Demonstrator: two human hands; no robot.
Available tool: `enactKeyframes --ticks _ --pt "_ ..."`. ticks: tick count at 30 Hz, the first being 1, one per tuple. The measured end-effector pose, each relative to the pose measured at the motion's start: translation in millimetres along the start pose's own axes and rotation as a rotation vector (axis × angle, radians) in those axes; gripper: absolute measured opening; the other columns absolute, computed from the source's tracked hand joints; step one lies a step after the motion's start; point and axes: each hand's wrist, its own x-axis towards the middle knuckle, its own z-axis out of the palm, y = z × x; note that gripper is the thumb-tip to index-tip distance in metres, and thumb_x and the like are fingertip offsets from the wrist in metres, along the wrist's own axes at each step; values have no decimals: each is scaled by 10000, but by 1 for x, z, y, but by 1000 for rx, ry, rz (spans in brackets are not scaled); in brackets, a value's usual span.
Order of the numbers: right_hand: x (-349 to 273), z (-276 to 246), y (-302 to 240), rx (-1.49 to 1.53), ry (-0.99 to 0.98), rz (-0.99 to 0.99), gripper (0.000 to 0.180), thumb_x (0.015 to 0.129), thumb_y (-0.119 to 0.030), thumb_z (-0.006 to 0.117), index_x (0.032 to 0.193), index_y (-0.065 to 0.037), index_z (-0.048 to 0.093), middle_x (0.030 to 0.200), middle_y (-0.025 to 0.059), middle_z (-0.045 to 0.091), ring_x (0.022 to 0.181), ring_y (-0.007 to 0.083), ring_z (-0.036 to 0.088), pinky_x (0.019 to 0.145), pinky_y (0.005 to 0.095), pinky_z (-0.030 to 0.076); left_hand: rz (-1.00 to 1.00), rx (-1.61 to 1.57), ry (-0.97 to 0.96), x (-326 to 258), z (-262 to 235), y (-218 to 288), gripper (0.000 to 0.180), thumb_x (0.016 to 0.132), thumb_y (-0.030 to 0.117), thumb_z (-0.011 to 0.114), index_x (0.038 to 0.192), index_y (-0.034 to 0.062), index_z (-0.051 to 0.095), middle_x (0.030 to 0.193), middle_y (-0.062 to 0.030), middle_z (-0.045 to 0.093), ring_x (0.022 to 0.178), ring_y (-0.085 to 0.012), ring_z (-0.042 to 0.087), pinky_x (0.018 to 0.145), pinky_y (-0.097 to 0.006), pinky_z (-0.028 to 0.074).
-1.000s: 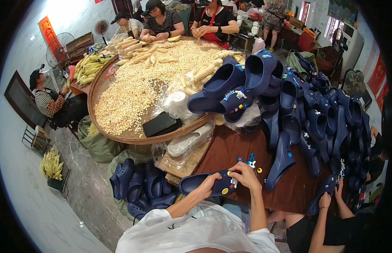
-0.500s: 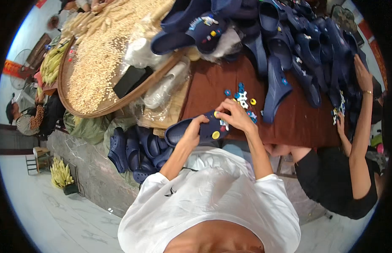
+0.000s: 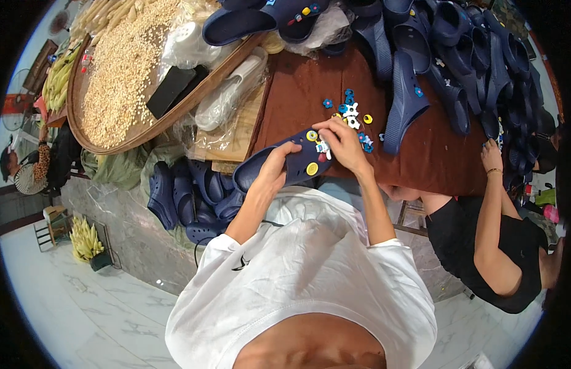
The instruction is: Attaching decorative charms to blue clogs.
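My left hand [image 3: 272, 167] is closed round the side of a navy foam clog [image 3: 296, 165], its thumb on top. The clog lies sideways in front of my chest with its toe to the right. A yellow button-shaped charm [image 3: 312, 168], a round yellow-rimmed charm [image 3: 311, 136] and a white figure charm [image 3: 323, 147] sit on its toe. My right hand [image 3: 342, 144] is at the toe, fingers curled together beside the white charm; what they pinch is hidden. Loose charms, blue flowers [image 3: 328, 103] and white figures [image 3: 352, 115], lie just beyond on the brown cloth [image 3: 297, 86].
Navy clogs [image 3: 412, 92] are heaped at the back right, with several more [image 3: 184, 190] at my left. A wide basket [image 3: 168, 114] of kernels holds a black phone [image 3: 174, 89]. Bagged white shoes [image 3: 233, 92] lie beside it. A co-worker in black [image 3: 500, 258] sits at right.
My right hand has moved off the round yellow-rimmed charm to beside the white figure charm. My left hand keeps hold of the clog. The co-worker's raised arm has come down.
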Motion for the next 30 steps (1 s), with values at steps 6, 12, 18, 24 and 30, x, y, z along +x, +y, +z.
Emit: enactKeyframes --ticks 6,12,18,24,30 --pt "3 -6 -14 -100 -11 66 219 810 -191 692 961 -34 687 855 74 593 820 223 575 725 323 446 -6 -64 -45 -12 8 8 302 860 209 525 1054 -8 604 1001 -114 671 883 -211 666 828 -348 544" --pt "7 1 -14 -262 -31 22 238 770 -197 727 946 -40 697 824 59 567 837 214 546 757 327 429 -2 -71 -74 -7 3 5 312 895 228 517 1085 -8 591 1022 -118 668 887 -208 666 835 -347 543" --pt "4 9 -17 -270 -20 5 184 773 -195 696 896 -59 680 861 86 566 878 282 536 800 398 421 -1 -111 -56 5 -12 -1 313 900 212 516 1098 -24 571 1056 -125 654 905 -215 665 842 -354 545" --pt "-1 13 -16 -322 51 -63 163 788 -180 688 871 -54 627 877 87 559 888 289 533 807 401 414 26 -116 13 8 -16 -2 285 895 199 549 1065 -27 585 1014 -123 665 908 -216 663 838 -358 546" --pt "6 0 -12 -156 3 68 149 835 -177 649 869 -34 634 833 105 599 828 300 573 751 394 443 40 -147 10 5 -14 0 278 885 185 580 1060 -31 593 1011 -125 668 894 -219 667 836 -349 549"
